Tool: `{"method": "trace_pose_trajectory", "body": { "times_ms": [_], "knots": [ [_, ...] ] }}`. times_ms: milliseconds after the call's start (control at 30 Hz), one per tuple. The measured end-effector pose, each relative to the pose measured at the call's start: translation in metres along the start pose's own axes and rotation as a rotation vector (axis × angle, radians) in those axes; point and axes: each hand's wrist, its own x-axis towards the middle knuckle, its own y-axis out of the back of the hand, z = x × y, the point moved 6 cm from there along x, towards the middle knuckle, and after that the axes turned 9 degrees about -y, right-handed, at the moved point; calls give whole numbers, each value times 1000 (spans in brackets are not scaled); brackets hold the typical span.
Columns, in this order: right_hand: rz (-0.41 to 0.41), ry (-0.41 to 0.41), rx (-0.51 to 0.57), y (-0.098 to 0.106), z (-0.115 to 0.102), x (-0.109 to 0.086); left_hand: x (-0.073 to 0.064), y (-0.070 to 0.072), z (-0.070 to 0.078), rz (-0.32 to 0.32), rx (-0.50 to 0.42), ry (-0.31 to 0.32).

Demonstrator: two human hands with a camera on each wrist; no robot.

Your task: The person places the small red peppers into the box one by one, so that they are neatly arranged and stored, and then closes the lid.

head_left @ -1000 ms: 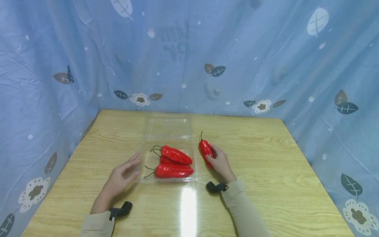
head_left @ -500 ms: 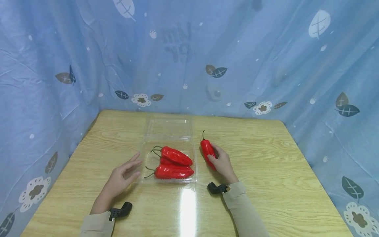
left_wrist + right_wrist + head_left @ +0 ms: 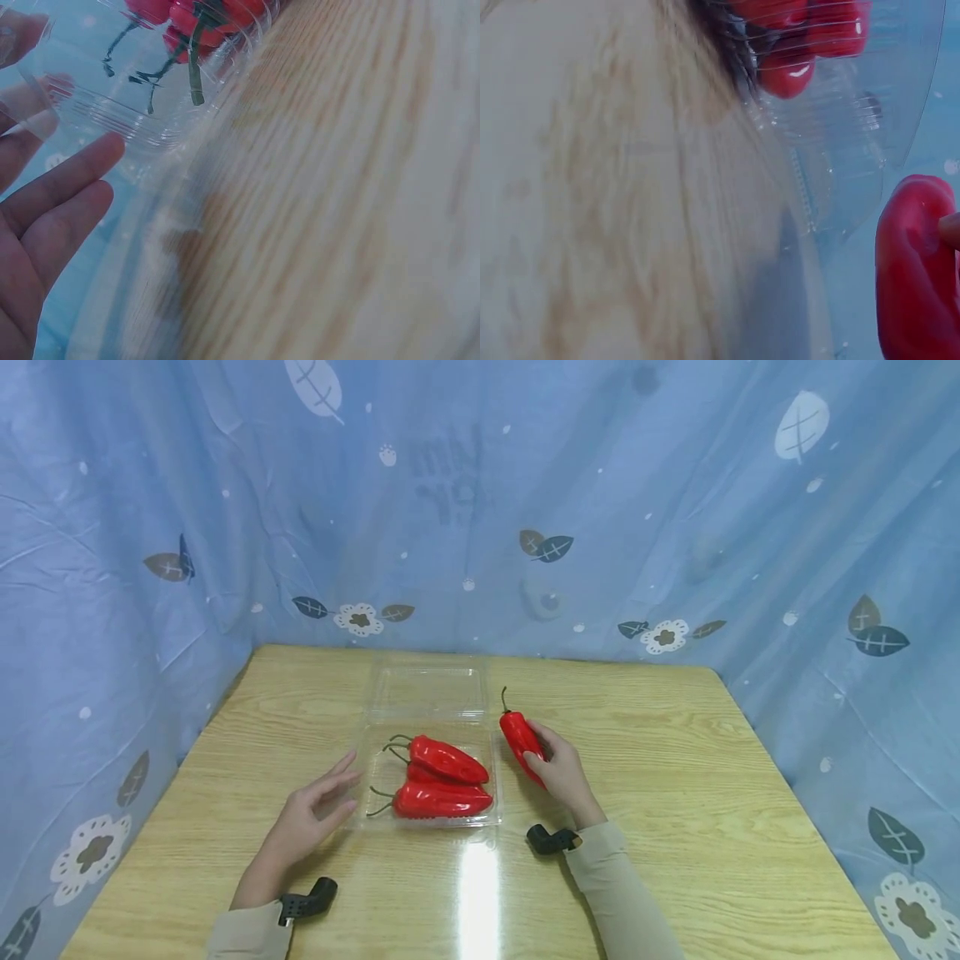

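My right hand grips a long red pepper with a green stem, just right of a clear plastic clamshell box. The pepper's stem points to the back; its lower end is hidden by the hand. In the right wrist view the thumb presses on the held pepper. Inside the box lie red peppers, an upper one, a lower one and one partly hidden between them, stems to the left. My left hand stays by the box's left side, fingers loosely extended, holding nothing; whether they touch it I cannot tell.
The box's clear lid lies folded back behind its base. Everything stands on a wooden table, with a blue patterned curtain behind and at both sides. A light reflection shows on the tabletop in front.
The held pepper has tilted, its stem end swinging slightly left toward the box. My right hand keeps its grip nearly in place. The left hand and the boxed peppers look unchanged.
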Motion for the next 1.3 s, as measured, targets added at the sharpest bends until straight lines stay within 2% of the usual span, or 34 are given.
{"method": "trace_pose_trajectory", "body": {
  "times_ms": [300, 400, 633, 733, 867, 1167, 1300],
  "knots": [
    [-68, 17, 59, 3, -8, -2, -1, -1, 0, 3, -8, 13],
    [-93, 15, 75, 5, -11, -2, 0, -1, 2, -1, -4, -7],
    [-144, 71, 38, 8, -44, -13, 4, 1, 7, -8, -25, -41],
    [-174, 89, 29, 7, -46, -9, 5, 2, 5, -9, -21, -30],
    [-213, 131, -27, 4, -47, -1, 4, 2, 1, -18, -7, -9],
    [-317, 203, -214, -6, -72, 12, 4, 2, 1, -16, 6, -6],
    [-376, 193, -277, -14, -80, 19, 2, 1, 0, -21, 0, 3]
  ]
}}
